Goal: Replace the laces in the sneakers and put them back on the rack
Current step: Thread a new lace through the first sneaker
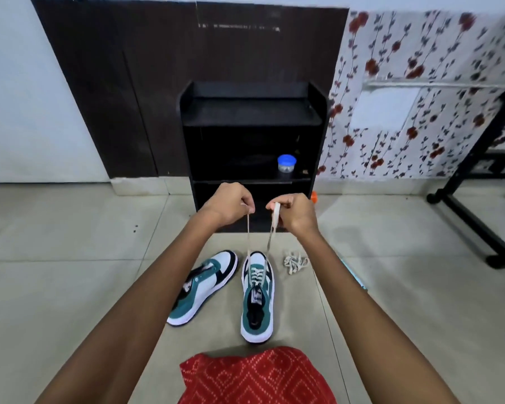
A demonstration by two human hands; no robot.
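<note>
We pinch both lace [249, 234] ends, left hand [229, 206] and right hand [296, 212]; uneven pulling may, seemingly, tip the sneaker [257, 295].

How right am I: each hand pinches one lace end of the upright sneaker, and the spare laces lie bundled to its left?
One thing is wrong: in the head view the spare laces lie bundled to the right of the upright sneaker. The left hand and right hand do each pinch one of its lace ends.

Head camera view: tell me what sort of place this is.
Probably a room in a home: a tiled floor, floral wallpaper and a black shoe rack standing against the wall.
</note>
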